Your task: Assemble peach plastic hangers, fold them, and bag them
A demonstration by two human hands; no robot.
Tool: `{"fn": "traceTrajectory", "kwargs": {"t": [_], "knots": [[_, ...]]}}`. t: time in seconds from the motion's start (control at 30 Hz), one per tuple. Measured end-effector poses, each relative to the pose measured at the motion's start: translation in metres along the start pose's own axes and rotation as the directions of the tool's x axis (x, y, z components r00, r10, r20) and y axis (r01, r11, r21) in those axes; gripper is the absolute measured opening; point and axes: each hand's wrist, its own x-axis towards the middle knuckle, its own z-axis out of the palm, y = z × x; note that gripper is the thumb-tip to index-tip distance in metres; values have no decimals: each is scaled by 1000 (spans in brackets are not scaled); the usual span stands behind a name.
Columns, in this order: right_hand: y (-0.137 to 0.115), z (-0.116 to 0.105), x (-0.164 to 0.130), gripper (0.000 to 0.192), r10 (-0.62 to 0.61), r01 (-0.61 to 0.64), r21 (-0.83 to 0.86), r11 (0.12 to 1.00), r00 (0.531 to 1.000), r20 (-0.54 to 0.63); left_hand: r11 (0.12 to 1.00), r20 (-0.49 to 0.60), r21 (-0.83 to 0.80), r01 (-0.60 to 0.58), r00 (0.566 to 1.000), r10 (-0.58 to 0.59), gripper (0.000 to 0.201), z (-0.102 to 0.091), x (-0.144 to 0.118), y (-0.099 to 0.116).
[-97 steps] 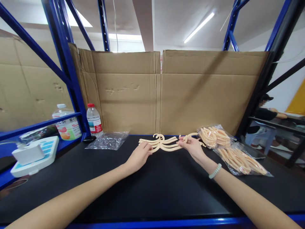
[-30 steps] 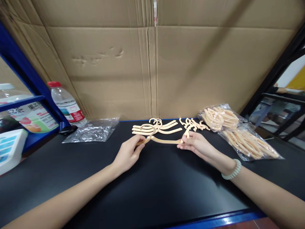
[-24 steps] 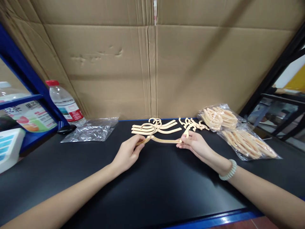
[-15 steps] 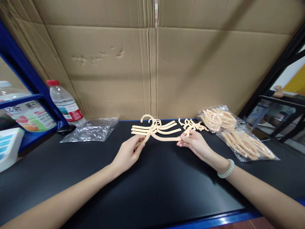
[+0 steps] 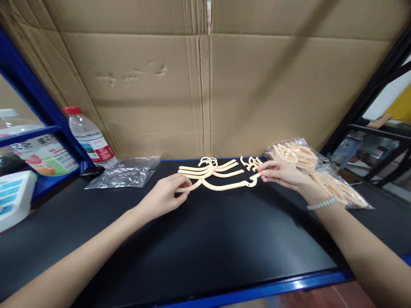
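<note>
A cream plastic clothes hanger (image 5: 221,187) lies across the front of a stack of similar hangers (image 5: 195,172). My left hand (image 5: 171,191) is closed around its left arm, thumb and fingers pinching it. At the tip of the right arm sits a small curved hook piece (image 5: 252,181), touching the arm's end. My right hand (image 5: 278,174) pinches the free end of that hook piece. Just behind my right fingers is a pile of loose small hook pieces (image 5: 251,162), partly covered by the hand. The top hook of the front hanger cannot be told apart from the stack.
Two clear bags of cream hangers (image 5: 293,155) lie at the right. A crumpled plastic bag (image 5: 126,173) and a red-capped water bottle (image 5: 91,139) are at the left. Cardboard (image 5: 144,85) walls off the back of the black table (image 5: 192,244). Another person's hand (image 5: 380,121) shows far right.
My right hand has shifted right, from the hanger's arm end to the hook piece's outer end. The front hanger has tipped flatter, its upright hook no longer standing out. My left hand moved slightly left.
</note>
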Motion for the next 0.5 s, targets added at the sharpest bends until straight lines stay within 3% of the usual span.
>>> {"fn": "traceTrajectory", "kwargs": {"t": [0.1,0.23,0.37,0.5], "knots": [[-3,-8,-3,36,38,-4,-286,958,993,112,1000,137,-1,-27,990,27,9,1,-1,1],[-3,-8,-2,33,30,111,-629,769,978,208,998,218,4,-68,974,65,13,6,-3,3],[-2,-8,-1,39,30,187,-743,642,963,268,997,234,7,-77,970,73,15,5,-3,3],[-4,-10,-2,43,51,178,-768,615,963,264,999,263,-7,-53,963,53,13,-1,-2,0]]}}
